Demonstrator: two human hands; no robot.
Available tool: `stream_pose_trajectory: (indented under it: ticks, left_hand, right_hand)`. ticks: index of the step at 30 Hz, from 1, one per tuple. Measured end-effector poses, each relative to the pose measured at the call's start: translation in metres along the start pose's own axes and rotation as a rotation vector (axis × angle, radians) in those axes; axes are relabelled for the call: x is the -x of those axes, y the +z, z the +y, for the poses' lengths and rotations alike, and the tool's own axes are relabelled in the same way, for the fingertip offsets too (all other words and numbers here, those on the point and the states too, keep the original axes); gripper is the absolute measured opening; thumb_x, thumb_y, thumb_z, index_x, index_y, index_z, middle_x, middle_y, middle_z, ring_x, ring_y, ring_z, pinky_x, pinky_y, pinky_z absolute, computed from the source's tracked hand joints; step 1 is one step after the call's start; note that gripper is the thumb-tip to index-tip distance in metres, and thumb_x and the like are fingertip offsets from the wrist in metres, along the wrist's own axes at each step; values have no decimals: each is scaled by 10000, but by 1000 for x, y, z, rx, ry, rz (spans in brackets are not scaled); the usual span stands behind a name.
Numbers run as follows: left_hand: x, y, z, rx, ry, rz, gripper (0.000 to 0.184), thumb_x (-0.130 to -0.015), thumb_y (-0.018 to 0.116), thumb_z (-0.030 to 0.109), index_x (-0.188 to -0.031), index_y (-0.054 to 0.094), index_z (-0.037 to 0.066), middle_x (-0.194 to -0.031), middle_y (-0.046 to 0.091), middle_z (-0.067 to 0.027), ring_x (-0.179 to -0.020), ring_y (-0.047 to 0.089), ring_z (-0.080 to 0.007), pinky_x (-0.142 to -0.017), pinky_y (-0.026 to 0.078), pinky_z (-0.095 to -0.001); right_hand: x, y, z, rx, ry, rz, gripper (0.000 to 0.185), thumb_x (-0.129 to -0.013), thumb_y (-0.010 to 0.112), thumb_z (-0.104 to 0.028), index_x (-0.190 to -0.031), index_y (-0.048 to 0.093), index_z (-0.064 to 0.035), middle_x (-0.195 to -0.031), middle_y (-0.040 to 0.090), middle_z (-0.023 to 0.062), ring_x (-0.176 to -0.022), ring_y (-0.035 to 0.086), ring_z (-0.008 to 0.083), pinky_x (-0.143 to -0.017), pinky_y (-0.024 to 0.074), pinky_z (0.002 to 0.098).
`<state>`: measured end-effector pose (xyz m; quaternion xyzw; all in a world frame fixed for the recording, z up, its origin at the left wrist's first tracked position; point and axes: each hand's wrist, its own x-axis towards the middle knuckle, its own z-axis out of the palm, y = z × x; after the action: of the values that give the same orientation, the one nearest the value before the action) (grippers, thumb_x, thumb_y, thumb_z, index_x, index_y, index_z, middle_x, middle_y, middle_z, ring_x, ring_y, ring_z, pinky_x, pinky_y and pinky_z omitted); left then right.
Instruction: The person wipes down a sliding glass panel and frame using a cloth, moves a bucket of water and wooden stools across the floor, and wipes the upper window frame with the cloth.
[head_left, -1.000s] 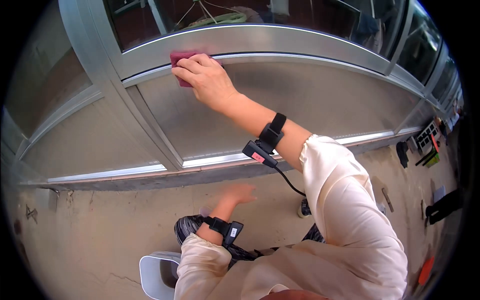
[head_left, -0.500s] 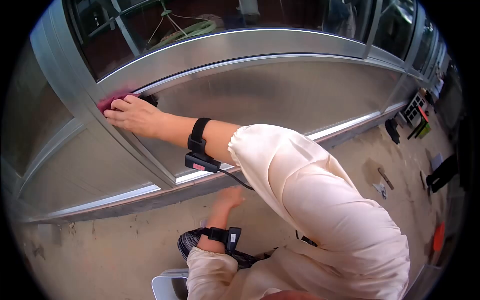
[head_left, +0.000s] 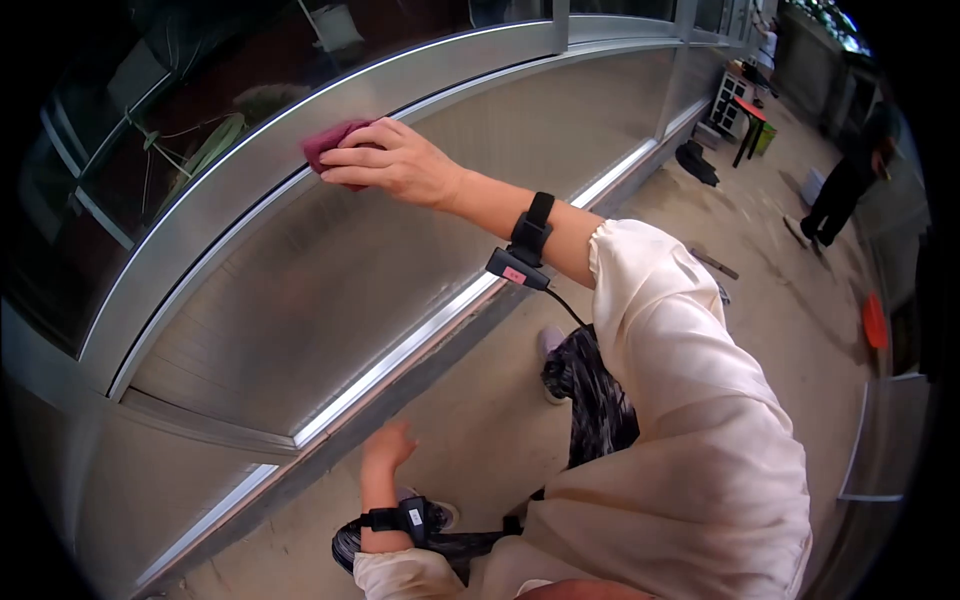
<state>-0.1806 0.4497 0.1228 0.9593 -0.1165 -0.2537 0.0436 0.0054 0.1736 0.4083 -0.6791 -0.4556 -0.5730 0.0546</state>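
My right hand is closed around a dark red cloth and presses it against the metal rail under the window. Part of the cloth is hidden beneath my fingers. Below that rail is a brushed metal panel. My left hand hangs low near my knee, beside the base of the wall, its fingers loosely apart with nothing in them. Both wrists wear black straps with small boxes; a cable runs from the box on my right one.
Above the rail is dark window glass. A bright sill runs along the wall's foot. Farther along stand a red-topped stool and a black bundle. A person stands at the right, near an orange-red object.
My right hand has slid the cloth along the rail, away from the corner post to the right. My view has turned to the right, and my left hand stays low.
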Motion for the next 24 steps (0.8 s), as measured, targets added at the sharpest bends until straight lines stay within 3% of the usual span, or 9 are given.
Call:
stream_pose_trajectory:
  ticks: [2, 6, 8, 10, 11, 13, 16, 18, 24]
  left_hand:
    - [-2, -5, 9, -20, -1, -35, 512, -792, 597, 419, -1225, 529, 154, -1163, 583, -135, -1066, 552, -319, -877, 451, -417]
    - [-14, -2, 19, -30, 9, -73, 508, -794, 594, 417, -1226, 528, 158, -1166, 583, -130, -1057, 560, -320, -872, 453, -422]
    - [-24, 8, 15, -31, 15, -81, 504, -788, 599, 417, -1218, 536, 160, -1114, 608, -124, -1026, 573, -316, -853, 459, -420]
    - [-30, 12, 13, -23, 11, -89, 501, -782, 603, 417, -1209, 545, 161, -1061, 633, -118, -995, 587, -313, -834, 466, -417]
    - [-32, 13, 13, -41, 17, -91, 500, -780, 605, 416, -1208, 548, 164, -1054, 636, -114, -990, 589, -309, -825, 469, -418]
    - [-34, 13, 16, -56, 23, -97, 498, -778, 606, 416, -1206, 551, 167, -1047, 639, -110, -986, 591, -306, -816, 472, -419]
    - [-34, 5, 22, -46, 34, -132, 475, -804, 578, 404, -1203, 542, 148, -1104, 612, -145, -1023, 578, -315, -847, 464, -419]
    - [-35, 2, 25, -62, 46, -142, 467, -803, 575, 402, -1193, 546, 147, -1103, 614, -137, -1015, 581, -314, -842, 466, -419]
    - [-20, -14, 40, -90, 76, -51, 453, -803, 571, 397, -1183, 552, 149, -1131, 603, -120, -1029, 576, -303, -844, 466, -422]
  right_hand:
    - [44, -22, 43, 56, 121, -45, 424, -732, 611, -32, -1126, 592, -190, -1180, 561, -25, -1068, 508, 196, -929, 433, 352]
    - [126, -66, 114, 190, 559, 40, 426, -771, 533, 35, -1139, 589, -173, -1201, 561, 16, -1129, 506, 251, -945, 437, 336]
    - [163, -86, 163, 152, 815, 59, 401, -803, 515, 11, -1163, 561, -160, -1184, 574, 48, -1087, 538, 267, -895, 451, 339]
    - [174, -105, 199, 14, 1216, 187, 377, -840, 513, -72, -1204, 539, -163, -1164, 590, 100, -1058, 561, 283, -884, 442, 324]
    - [177, -105, 215, 13, 1216, 186, 377, -840, 513, -72, -1204, 539, -163, -1164, 590, 100, -1058, 561, 283, -884, 442, 324]
    - [182, -102, 241, -60, 1444, 473, 391, -852, 520, -147, -1242, 520, -184, -1139, 602, 136, -1041, 574, 287, -879, 434, 323]
    - [182, -66, 249, -18, 1526, 441, 420, -852, 512, -177, -1272, 495, -183, -1153, 594, 145, -1053, 567, 298, -893, 428, 343]
    - [144, -64, 200, 30, 1604, 388, 463, -842, 514, -151, -1300, 458, -131, -1197, 560, 171, -1093, 541, 316, -930, 409, 368]
    - [99, -24, 96, -21, 1272, 336, 506, -803, 515, -32, -1301, 435, -67, -1359, 386, 214, -1217, 421, 357, -1000, 362, 367]
